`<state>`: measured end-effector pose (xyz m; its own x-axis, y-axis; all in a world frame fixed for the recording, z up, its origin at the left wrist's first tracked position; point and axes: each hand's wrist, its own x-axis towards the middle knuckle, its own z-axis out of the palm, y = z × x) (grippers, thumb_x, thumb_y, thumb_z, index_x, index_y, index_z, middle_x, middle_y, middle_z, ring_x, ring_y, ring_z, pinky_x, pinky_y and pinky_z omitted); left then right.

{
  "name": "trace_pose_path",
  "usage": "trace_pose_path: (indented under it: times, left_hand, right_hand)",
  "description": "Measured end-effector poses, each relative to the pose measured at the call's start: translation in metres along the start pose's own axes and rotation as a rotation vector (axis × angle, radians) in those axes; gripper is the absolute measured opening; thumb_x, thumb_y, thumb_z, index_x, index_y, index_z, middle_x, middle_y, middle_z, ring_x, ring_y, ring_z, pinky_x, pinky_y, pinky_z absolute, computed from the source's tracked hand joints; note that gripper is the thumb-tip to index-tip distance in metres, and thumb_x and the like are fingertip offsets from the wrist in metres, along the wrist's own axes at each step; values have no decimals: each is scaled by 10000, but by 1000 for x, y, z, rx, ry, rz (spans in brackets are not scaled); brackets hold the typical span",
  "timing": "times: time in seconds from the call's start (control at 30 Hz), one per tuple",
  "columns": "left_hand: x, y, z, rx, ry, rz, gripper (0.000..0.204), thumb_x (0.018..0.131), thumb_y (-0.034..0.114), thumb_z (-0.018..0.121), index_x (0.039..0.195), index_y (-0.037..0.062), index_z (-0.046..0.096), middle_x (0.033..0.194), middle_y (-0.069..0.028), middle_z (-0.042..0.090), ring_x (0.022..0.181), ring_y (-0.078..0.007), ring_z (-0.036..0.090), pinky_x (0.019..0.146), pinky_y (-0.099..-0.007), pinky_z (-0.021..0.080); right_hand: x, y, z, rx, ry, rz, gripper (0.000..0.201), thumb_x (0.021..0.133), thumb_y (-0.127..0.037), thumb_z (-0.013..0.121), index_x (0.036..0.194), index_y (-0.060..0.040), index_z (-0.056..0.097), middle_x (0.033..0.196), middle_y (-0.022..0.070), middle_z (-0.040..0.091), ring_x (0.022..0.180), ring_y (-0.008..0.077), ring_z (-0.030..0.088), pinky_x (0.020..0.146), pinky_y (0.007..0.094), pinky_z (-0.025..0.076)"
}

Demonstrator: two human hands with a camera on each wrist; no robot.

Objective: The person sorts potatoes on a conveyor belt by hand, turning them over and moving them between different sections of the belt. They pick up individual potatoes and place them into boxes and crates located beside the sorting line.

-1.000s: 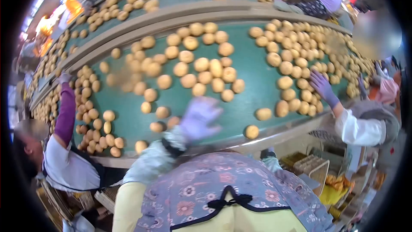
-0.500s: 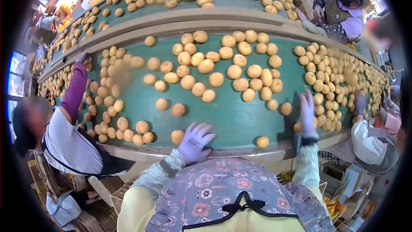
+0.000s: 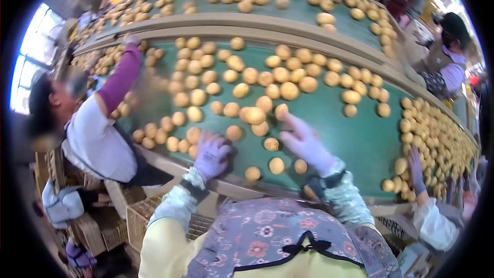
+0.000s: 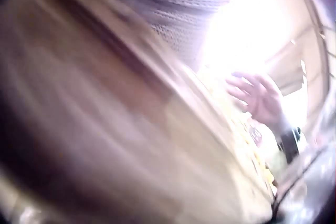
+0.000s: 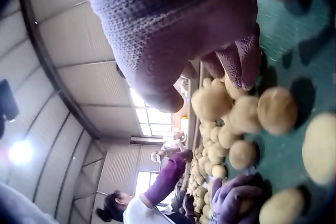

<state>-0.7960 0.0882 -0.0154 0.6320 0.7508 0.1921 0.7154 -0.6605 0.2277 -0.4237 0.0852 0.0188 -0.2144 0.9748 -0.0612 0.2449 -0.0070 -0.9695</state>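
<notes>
Many round, yellow-brown potatoes (image 3: 289, 90) lie on a green conveyor belt (image 3: 355, 149). My gloved left hand (image 3: 212, 155) is low over the near edge of the belt, beside a row of potatoes. In the right wrist view, this hand (image 5: 233, 199) has bent fingers around a potato (image 5: 245, 206), mostly hidden by the glove. My gloved right hand (image 3: 309, 143) reaches in over the belt, fingers extended and apart. Its fingertips come right up to a potato (image 3: 281, 111). From the right wrist, a blurred potato (image 5: 211, 103) shows between the thumb and fingers.
A raised divider (image 3: 216, 20) separates a second potato belt behind. At the left, a person in a purple sleeve (image 3: 122, 80) reaches across the belt. Another gloved hand (image 3: 416, 167) touches the dense potatoes at right. A woven crate (image 3: 139, 221) stands below the near edge.
My right hand has moved left from the pile at right to the middle potatoes. My left hand has shifted left and its fingers have bent. The head view has also turned and shifted.
</notes>
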Motion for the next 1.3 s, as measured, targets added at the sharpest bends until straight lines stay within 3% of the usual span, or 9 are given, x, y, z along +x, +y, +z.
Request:
trace_pose_path:
  times: [0.2, 0.3, 0.43, 0.53, 0.7, 0.83, 0.9, 1.07, 1.3]
  left_hand:
    - [-48, -224, -14, 429, 204, -647, 294, 871, 163, 727, 1164, 176, 706, 1268, -100, 714, 1248, -357, 641, 1123, -576, 458]
    - [19, -188, -45, 330, 500, -483, 303, 898, 183, 735, 1198, 146, 707, 1280, -112, 721, 1210, -382, 650, 1075, -547, 476]
    - [98, -65, -17, -177, 302, -99, 528, 868, 310, 823, 1328, 78, 705, 1287, -189, 717, 1173, -426, 673, 1038, -548, 502]
    - [76, -15, 4, -205, -19, 255, 569, 815, 310, 813, 1331, 110, 677, 1656, -207, 506, 1579, -424, 439, 1300, -592, 375]
    - [2, -62, -12, -138, -94, 134, 346, 768, 168, 773, 1109, 176, 714, 1564, -171, 588, 1542, -437, 475, 1283, -612, 395]
    - [-54, -161, -34, -13, -20, -28, 404, 752, 73, 747, 1134, 198, 712, 1397, -176, 636, 1454, -484, 519, 1222, -643, 434]
    - [-69, -198, -53, 172, 88, -210, 353, 811, 52, 709, 1135, 188, 746, 1371, -127, 640, 1479, -501, 475, 1205, -647, 390]
    - [-72, -317, -56, 171, 268, -610, 369, 857, 106, 714, 1222, 165, 735, 1368, -124, 684, 1358, -422, 574, 1149, -580, 430]
    - [79, -234, -32, -134, 267, -5, 570, 949, 297, 774, 1488, 152, 660, 1558, -161, 623, 1465, -411, 536, 1229, -562, 389]
  right_hand:
    - [-35, 1, -40, -582, 209, -108, 722, 967, -314, 821, 1590, -31, 591, 1558, 261, 609, 1404, 454, 605, 1213, 532, 475]
    - [-69, 2, 2, -578, -27, -1, 897, 912, -453, 862, 1650, -64, 534, 1594, 341, 531, 1483, 519, 506, 1262, 579, 406]
    - [-65, -8, 78, -862, -108, -138, 796, 965, -444, 815, 1615, -57, 568, 1554, 310, 583, 1475, 509, 530, 1231, 569, 441]
    - [-20, -18, 72, -352, -41, -53, 533, 992, -312, 778, 1435, -27, 691, 1354, 252, 718, 1292, 453, 675, 1123, 518, 537]
    - [26, 33, -2, -903, 602, -41, 630, 970, -304, 782, 1524, -44, 632, 1462, 256, 673, 1353, 445, 633, 1161, 529, 506]
    - [74, 50, -9, -619, 588, 262, 806, 1004, -383, 775, 1662, -8, 500, 1615, 285, 578, 1486, 455, 556, 1261, 503, 438]
    - [118, 38, 17, 151, 617, 160, 894, 984, -452, 796, 1662, 36, 479, 1630, 288, 565, 1513, 458, 535, 1279, 476, 420]
    - [196, 34, 84, -556, 574, 116, 1045, 855, -588, 854, 1650, 0, 516, 1565, 277, 591, 1453, 483, 547, 1234, 542, 443]
    - [148, -6, 260, -684, 312, -197, 886, 873, -455, 859, 1638, -126, 557, 1570, 428, 463, 1419, 576, 512, 1229, 595, 437]
